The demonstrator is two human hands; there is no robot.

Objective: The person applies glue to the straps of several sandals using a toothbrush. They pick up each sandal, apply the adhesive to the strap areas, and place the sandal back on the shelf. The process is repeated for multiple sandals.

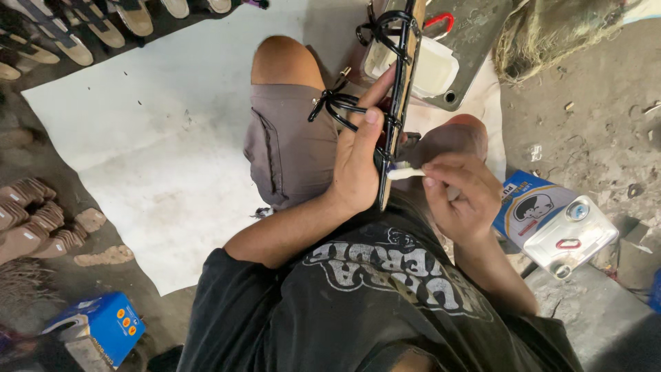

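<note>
My left hand grips a sandal sole held on edge, with black straps looping off its left side. My right hand pinches a small white brush whose tip touches the near end of the sole. Both hands work above my lap, between my bare knees. A white open container sits just beyond the sole on a grey metal tray.
A white sheet covers the floor at left. Rows of finished sandals lie at the top left and brown soles are stacked at the left edge. A blue-and-white tin can lies at right; a blue box stands at bottom left.
</note>
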